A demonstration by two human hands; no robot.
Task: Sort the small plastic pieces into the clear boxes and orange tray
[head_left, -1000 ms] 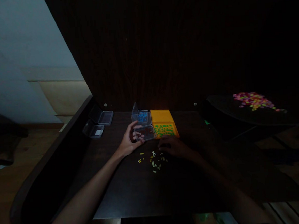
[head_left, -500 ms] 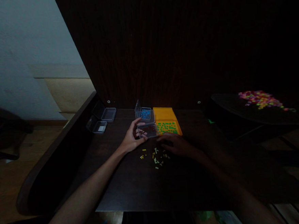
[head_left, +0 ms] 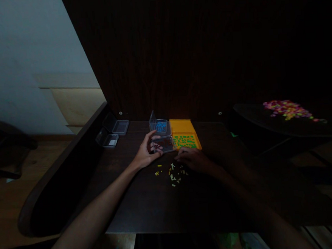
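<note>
My left hand (head_left: 147, 151) grips the left side of a clear plastic box (head_left: 164, 151), with its thumb along the front and its fingers round the back. Dark reddish pieces lie inside that box. Just right of it, my right hand (head_left: 191, 157) hovers low with its fingertips drawn together; anything between them is too dark and small to make out. Below the hands, several small pale yellow building bricks (head_left: 174, 177) are scattered on the dark table (head_left: 149, 209). A few brighter yellow bricks (head_left: 157, 173) lie to their left.
Behind the held box stands an open clear box of blue pieces (head_left: 161, 126). A yellow case (head_left: 182, 126) with green pieces lies open to its right. Two open clear boxes (head_left: 122, 127) sit at the far left. Colourful small pieces (head_left: 290, 109) are heaped on a surface at the right.
My right hand's fingers have closed together and lifted slightly beside the box. My left hand stays on the box in the same place.
</note>
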